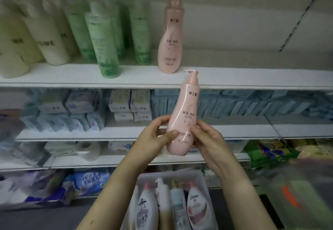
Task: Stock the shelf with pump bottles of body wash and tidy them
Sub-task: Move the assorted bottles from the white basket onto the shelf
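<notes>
I hold a pink pump bottle [183, 110] upright in front of the shelves, its pump head level with the top shelf's front edge. My left hand [156, 137] grips its lower left side with the thumb across the front. My right hand [207, 137] grips its lower right side. A matching pink pump bottle [171, 37] stands on the top shelf [234, 78], just above and left of the held one. Below my arms a white crate [144, 177] holds several pump bottles lying down, among them a Dove bottle [195, 210].
Green bottles [104, 42] and cream bottles [50, 38] fill the top shelf's left part; bare shelf lies right of the pink bottle. Lower shelves carry boxed and bagged goods [129, 103], a paper roll [88, 150] and colourful packs [270, 152].
</notes>
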Motion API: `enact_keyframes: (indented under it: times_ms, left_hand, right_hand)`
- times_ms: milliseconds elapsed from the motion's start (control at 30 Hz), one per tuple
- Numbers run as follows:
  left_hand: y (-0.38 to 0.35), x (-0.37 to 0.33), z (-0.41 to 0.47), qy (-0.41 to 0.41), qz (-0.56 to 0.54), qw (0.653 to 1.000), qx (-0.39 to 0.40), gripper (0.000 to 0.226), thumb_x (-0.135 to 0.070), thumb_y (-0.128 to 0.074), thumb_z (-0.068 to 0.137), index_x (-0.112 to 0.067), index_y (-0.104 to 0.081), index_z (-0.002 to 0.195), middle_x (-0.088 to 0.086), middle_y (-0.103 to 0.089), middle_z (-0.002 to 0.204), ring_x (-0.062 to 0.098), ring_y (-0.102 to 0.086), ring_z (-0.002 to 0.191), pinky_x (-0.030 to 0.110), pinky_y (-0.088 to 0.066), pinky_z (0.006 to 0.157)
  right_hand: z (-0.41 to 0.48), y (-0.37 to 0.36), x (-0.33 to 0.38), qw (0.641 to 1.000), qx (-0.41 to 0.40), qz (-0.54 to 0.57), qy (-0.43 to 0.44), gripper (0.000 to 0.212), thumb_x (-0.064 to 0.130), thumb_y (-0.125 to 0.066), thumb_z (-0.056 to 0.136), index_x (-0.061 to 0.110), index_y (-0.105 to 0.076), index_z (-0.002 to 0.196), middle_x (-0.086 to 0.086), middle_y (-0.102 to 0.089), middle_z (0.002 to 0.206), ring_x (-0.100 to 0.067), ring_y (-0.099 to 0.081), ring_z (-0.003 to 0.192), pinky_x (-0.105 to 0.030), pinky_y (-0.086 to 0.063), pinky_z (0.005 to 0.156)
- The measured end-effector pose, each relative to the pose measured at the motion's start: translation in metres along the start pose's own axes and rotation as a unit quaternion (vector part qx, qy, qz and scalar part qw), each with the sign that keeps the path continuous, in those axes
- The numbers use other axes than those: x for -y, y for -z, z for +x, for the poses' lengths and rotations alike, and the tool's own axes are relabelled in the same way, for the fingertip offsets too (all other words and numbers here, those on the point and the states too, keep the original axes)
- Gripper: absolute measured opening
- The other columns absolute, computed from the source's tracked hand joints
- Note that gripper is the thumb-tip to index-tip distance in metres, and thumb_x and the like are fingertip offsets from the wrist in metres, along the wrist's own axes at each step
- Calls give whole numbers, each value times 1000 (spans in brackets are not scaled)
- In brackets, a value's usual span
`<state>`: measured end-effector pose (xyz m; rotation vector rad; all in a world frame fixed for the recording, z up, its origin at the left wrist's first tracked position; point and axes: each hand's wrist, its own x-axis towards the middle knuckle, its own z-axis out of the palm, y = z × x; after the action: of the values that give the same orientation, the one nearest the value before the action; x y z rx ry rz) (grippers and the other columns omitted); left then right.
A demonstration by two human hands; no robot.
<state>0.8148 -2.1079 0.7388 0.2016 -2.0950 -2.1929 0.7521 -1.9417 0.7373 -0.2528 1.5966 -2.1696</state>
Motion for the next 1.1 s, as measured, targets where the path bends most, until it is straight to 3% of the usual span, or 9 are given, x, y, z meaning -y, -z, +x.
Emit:
enact_keyframes:
  times_ms: [100, 200, 333, 433, 567, 667, 867, 967, 1100]
  left_hand:
    - [7, -25, 11, -19, 3, 1000, 8, 45, -14, -66, 90, -21, -56, 133, -1, -71, 114, 17, -67, 106, 37, -55, 92]
    - [17, -47, 29, -72, 51, 996, 21, 47, -22, -67, 90, -28, -55, 136, -5, -67, 123, 14, -63, 113, 38, -51, 99]
    - [28, -73, 53, -114, 85, 989, -28, 73, -45, -66, 79, -41, -35, 145, -17, -40, 149, 3, -48, 127, 32, -42, 105]
    - [37, -86, 73, -138, 111, 982, -61, 74, -42, -66, 85, -41, -27, 148, -20, -30, 152, 2, -38, 130, 25, -36, 98]
    - [46, -89, 102, -158, 144, 976, -52, 55, -30, -70, 87, -33, -48, 138, -15, -46, 142, 6, -46, 127, 16, -42, 92]
    - [46, -85, 119, -184, 123, 974, -40, 49, -18, -73, 85, -27, -53, 130, -8, -58, 131, 9, -56, 119, 17, -50, 91]
    - [51, -78, 135, -205, 109, 971, -61, 47, -16, -73, 85, -30, -54, 125, -8, -61, 124, 6, -61, 109, 29, -53, 94]
    - [52, -76, 137, -205, 123, 968, -75, 50, -19, -74, 85, -28, -52, 128, -10, -56, 128, 5, -57, 114, 30, -50, 98]
    - [57, -76, 142, -201, 157, 965, -64, 72, -27, -73, 85, -46, -31, 140, -13, -27, 152, 9, -37, 133, 30, -40, 104]
  right_hand:
    - [16, -9, 21, 1000, -1, -19, 24, 40, 10, -64, 85, 5, -62, 125, -11, -73, 112, -26, -69, 105, -37, -55, 90]
    - [34, -21, 41, 997, 0, -32, 70, 36, 4, -61, 90, 7, -61, 126, -9, -72, 114, -24, -68, 108, -36, -55, 91]
    - [57, -36, 70, 988, 3, -57, 146, 32, -3, -61, 89, 17, -64, 115, 0, -74, 110, -13, -68, 106, -25, -56, 83]
    - [76, -41, 88, 980, -4, -92, 178, 37, -3, -64, 87, 19, -63, 116, 4, -72, 112, -10, -67, 107, -24, -56, 82]
    - [102, -45, 93, 975, -14, -115, 190, 47, 0, -66, 88, 9, -57, 132, -1, -69, 122, -10, -65, 112, -32, -56, 92]
    - [117, -48, 91, 979, -3, -85, 186, 49, 0, -64, 89, 5, -53, 136, -6, -67, 126, -15, -64, 115, -36, -54, 97]
    - [132, -48, 88, 975, 11, -98, 197, 47, -2, -67, 87, 25, -57, 124, 4, -68, 121, -11, -64, 115, -42, -50, 102]
    - [139, -45, 86, 964, -1, -148, 222, 48, 4, -70, 87, 18, -58, 131, 0, -60, 130, -13, -63, 115, -43, -51, 102]
    - [142, -38, 87, 956, -2, -210, 206, 66, 28, -78, 80, 33, -49, 139, 7, -43, 147, -10, -50, 130, -41, -45, 108]
